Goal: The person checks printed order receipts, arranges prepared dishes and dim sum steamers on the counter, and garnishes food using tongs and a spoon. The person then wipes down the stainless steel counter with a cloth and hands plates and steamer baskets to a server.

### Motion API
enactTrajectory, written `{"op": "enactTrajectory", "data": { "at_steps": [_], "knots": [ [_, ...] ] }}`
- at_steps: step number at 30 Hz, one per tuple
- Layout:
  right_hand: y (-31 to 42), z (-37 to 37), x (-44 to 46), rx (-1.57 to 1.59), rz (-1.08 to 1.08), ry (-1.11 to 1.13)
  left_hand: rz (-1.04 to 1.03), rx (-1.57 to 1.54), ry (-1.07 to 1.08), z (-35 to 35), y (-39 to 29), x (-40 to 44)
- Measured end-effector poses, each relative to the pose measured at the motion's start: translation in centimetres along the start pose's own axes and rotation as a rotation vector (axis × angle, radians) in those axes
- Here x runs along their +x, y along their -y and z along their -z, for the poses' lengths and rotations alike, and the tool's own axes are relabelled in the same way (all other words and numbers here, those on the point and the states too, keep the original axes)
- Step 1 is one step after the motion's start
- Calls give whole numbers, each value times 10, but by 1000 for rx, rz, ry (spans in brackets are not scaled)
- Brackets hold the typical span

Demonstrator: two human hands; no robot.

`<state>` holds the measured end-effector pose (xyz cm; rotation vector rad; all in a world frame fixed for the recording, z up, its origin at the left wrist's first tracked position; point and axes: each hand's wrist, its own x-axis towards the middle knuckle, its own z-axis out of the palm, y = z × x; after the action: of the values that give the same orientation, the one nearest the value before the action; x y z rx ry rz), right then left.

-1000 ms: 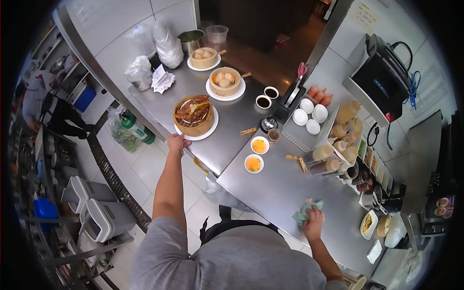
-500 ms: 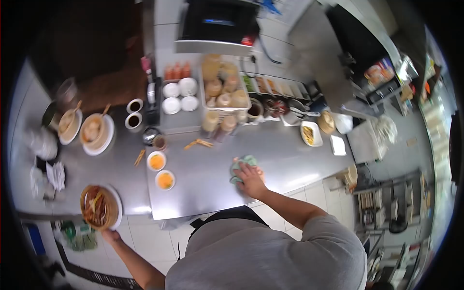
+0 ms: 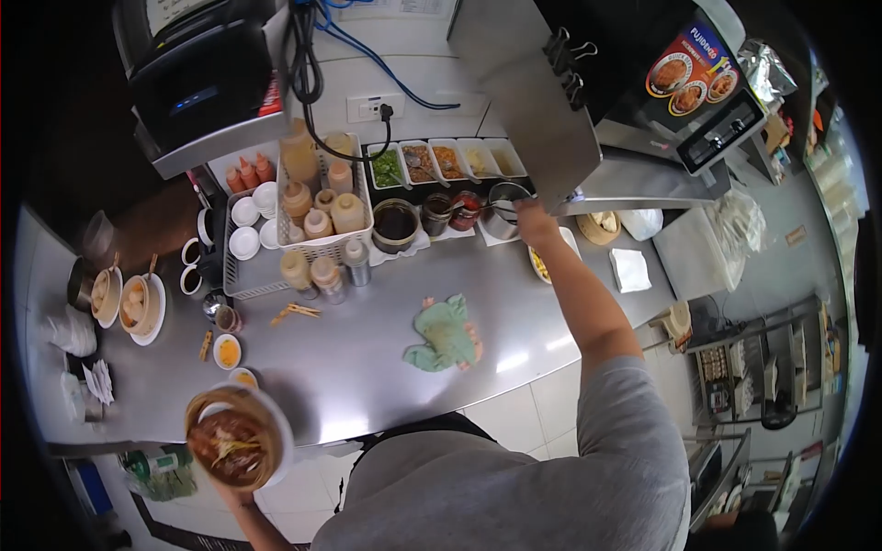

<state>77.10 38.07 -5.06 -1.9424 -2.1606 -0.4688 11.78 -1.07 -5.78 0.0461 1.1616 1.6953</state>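
My left hand (image 3: 234,494) holds a white plate (image 3: 281,432) from below at the counter's front edge. On the plate sits a round bamboo steamer (image 3: 262,409), tilted toward me, with brown sauced food (image 3: 230,447) and pale strips on top. My right hand (image 3: 533,220) reaches to the back of the counter, fingers closed beside a metal pot (image 3: 503,213) with utensil handles in it. What those fingers grip is too small to make out. A crumpled green cloth (image 3: 443,332) lies on the steel counter (image 3: 367,358), apart from both hands.
Sauce bottles fill a white basket (image 3: 366,225). Behind stand topping trays (image 3: 432,163) and a jar of dark sauce (image 3: 395,226). Two bamboo steamers of dumplings (image 3: 138,308) sit left. Near the steamer I hold are small cups of orange topping (image 3: 227,351). A metal panel (image 3: 542,119) stands above my right hand.
My right hand has left the green cloth and moved back and right to the metal pot. My left hand has brought the plate and steamer rightward, nearer my body. The view has shifted.
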Motion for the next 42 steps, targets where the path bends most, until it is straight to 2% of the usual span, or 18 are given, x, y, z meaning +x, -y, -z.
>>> {"op": "enactTrajectory", "data": {
  "at_steps": [1,4,5,6,8,10,12,13,18,20,21,24,27,30,33,36,39,42],
  "knots": [
    [4,15,6,-9,80,180,48,-3,91,-13,26,0],
    [32,80,-3,361,-149,130,33,84,224,-85,104,-5],
    [11,58,-2,212,76,63,16,178,235,-95,131,2],
    [2,54,-11,47,126,88,3,272,248,-106,149,6],
    [-14,48,-39,-293,234,143,150,182,311,-155,167,-4],
    [-35,22,-56,176,-57,354,182,177,284,-160,199,12],
    [-29,46,-73,458,-122,88,95,289,271,-181,215,20],
    [-21,58,-81,616,-129,73,84,287,266,-186,222,26],
    [55,111,-135,1017,-291,471,114,359,260,-222,241,49],
    [79,117,-145,953,-203,420,144,377,274,-233,243,55],
    [90,130,-143,841,-93,324,152,439,282,-237,239,58],
    [111,147,-126,591,92,288,114,667,225,-249,230,61],
    [132,152,-110,411,210,399,-11,923,352,-236,227,76],
    [149,146,-101,387,245,371,-268,1249,351,-225,221,83],
    [154,150,-93,428,250,393,-507,1119,278,-222,211,70],
    [149,161,-87,462,205,427,-499,1100,264,-227,183,39],
    [144,171,-81,549,55,506,-671,1178,395,-225,175,21],
    [152,170,-83,482,127,459,-898,1284,431,-242,171,15]
  ]
}}
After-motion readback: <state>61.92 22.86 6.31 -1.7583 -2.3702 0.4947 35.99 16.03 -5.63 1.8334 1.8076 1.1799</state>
